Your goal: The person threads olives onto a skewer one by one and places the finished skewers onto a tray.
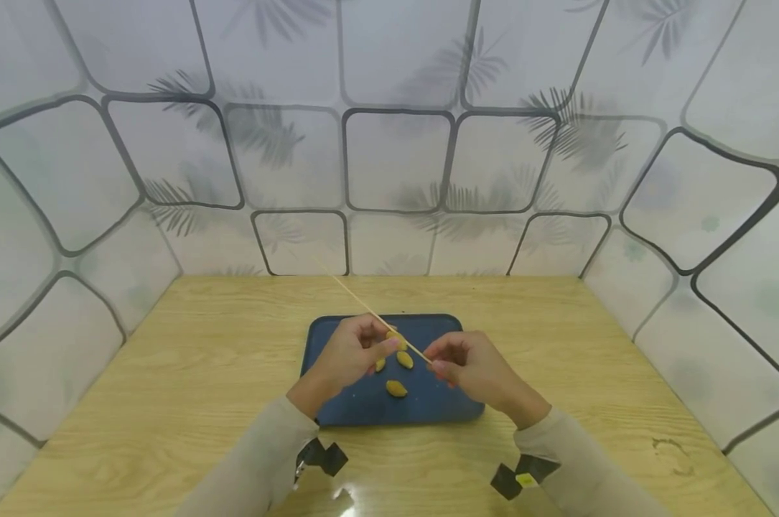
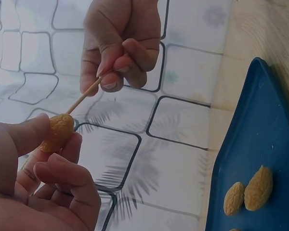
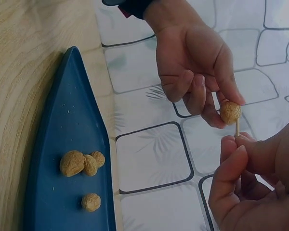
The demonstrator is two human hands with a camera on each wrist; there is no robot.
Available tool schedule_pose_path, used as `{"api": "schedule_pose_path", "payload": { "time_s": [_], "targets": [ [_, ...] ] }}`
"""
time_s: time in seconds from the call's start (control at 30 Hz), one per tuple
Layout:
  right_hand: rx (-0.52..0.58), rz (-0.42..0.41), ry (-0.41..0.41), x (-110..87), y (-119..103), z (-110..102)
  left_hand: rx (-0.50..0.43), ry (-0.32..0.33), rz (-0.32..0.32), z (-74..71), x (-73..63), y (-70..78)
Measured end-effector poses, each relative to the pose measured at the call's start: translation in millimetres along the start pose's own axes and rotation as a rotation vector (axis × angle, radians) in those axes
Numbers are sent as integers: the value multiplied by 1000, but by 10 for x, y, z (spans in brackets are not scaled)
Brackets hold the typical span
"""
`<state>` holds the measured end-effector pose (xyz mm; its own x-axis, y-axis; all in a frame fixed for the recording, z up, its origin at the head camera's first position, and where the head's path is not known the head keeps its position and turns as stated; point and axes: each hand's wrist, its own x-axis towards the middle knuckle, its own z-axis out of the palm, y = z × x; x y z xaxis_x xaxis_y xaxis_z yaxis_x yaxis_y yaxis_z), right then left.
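Over the tray, my left hand (image 1: 347, 353) pinches a wrinkled yellow-brown dried fruit (image 2: 59, 132) between thumb and fingers. A thin wooden skewer (image 1: 345, 289) runs through that fruit, its long part slanting up and away to the left in the head view. Close beside it, my right hand (image 1: 482, 368) pinches the short end of the skewer with thumb and fingertips. A small stretch of bare stick (image 3: 237, 127) shows between the fruit and the right fingers. Several similar fruits (image 1: 396, 388) lie on the blue tray (image 1: 428, 411) below.
The tray rests on a light wood-grain table (image 1: 208, 373). Patterned pale walls (image 1: 395, 161) enclose the table at the back and both sides. Dark wrist devices (image 1: 507, 481) sit on both sleeves.
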<state>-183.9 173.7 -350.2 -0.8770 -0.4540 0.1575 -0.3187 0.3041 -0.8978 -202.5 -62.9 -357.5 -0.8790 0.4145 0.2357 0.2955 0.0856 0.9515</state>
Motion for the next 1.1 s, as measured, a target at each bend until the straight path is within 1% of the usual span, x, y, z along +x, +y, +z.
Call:
{"api": "schedule_pose_path", "payload": {
  "time_s": [0.17,0.37,0.57,0.7,0.93,1.1],
  "targets": [
    [-13,-1,0,16,-23,18,25,-38,6,57,12,-19],
    [3,35,-19,7,-11,27,37,-38,-6,95,9,-38],
    [11,38,-38,-14,0,16,23,-53,-9,94,6,-31],
    [5,50,-65,-13,7,5,33,-59,-15,90,11,-47],
    [40,86,-129,11,44,-18,60,-80,-23,104,29,-91],
    [38,90,-147,20,74,-28,66,-87,-17,110,38,-111]
  ]
}}
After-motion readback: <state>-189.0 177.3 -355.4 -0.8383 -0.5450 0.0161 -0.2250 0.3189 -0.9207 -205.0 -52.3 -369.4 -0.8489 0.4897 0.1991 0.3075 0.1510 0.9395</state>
